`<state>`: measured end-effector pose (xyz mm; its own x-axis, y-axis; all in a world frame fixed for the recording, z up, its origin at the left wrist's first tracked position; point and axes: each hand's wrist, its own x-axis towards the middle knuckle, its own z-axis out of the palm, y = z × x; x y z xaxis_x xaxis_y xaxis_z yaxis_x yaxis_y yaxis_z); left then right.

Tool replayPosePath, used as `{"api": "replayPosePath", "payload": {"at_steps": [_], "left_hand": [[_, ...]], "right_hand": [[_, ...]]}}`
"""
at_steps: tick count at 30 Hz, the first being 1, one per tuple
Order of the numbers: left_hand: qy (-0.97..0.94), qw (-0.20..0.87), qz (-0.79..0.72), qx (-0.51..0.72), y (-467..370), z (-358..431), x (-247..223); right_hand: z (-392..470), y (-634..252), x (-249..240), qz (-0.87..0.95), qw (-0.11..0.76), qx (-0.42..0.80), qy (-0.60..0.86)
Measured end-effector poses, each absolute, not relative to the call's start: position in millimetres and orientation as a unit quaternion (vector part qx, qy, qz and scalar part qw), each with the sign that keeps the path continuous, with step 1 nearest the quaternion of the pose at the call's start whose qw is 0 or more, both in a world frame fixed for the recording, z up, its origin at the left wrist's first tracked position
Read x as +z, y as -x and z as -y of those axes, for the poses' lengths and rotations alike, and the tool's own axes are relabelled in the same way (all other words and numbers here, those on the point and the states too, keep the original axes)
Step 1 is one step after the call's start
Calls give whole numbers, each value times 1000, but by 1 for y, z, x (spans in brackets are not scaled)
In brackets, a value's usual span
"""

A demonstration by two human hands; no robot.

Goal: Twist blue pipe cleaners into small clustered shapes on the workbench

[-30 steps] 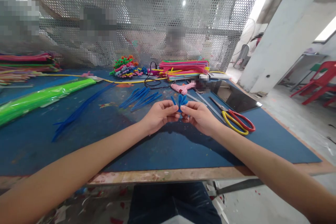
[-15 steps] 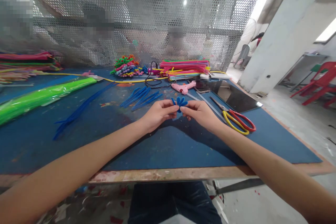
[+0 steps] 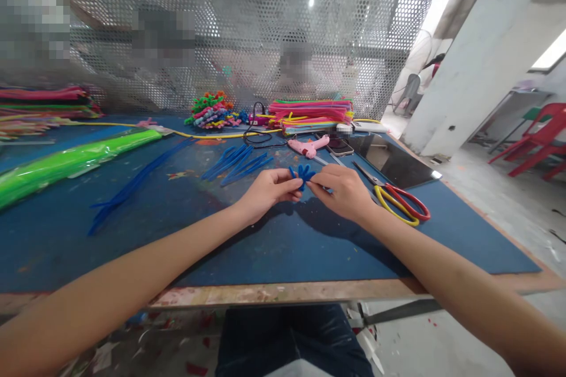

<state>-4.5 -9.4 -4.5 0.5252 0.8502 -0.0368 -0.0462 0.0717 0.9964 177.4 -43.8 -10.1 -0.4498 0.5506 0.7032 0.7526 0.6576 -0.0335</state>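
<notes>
A small blue pipe cleaner shape [image 3: 304,174] with several looped petals is held between both hands above the table. My left hand [image 3: 275,189] pinches it from the left, thumb on top. From the right, my right hand [image 3: 338,189] pinches its edge between thumb and fingers, which partly hide it. Just beyond my left hand lie bent blue pipe cleaners [image 3: 236,164]. Scissors [image 3: 395,195] with one yellow and one red handle rest to the right of my right hand. A pink glue gun [image 3: 308,146] lies behind the hands.
Bundles of coloured pipe cleaners [image 3: 312,113] stand along the perforated metal screen [image 3: 247,29]. A green plastic-wrapped bundle [image 3: 79,158] and long blue pipe cleaners [image 3: 137,182] lie left. A phone [image 3: 338,145] and a dark glossy panel [image 3: 389,159] are at right. People sit behind the screen.
My right hand has turned, its knuckles now higher, and its fingers have shifted on the blue shape's right edge. The petals sit at a slightly different angle. My left hand keeps its pinch.
</notes>
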Motion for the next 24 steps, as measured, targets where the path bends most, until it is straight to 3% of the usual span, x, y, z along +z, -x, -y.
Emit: {"api": "replayPosePath", "payload": {"at_steps": [7, 16, 24], "left_hand": [[-636, 612, -352, 311, 7, 8, 0], [-558, 653, -340, 382, 5, 7, -2], [-543, 634, -330, 440, 4, 6, -1]], "right_hand": [[45, -175, -15, 823, 366, -145, 409], [44, -170, -10, 744, 470, 92, 466], [51, -170, -6, 813, 411, 56, 409]]}}
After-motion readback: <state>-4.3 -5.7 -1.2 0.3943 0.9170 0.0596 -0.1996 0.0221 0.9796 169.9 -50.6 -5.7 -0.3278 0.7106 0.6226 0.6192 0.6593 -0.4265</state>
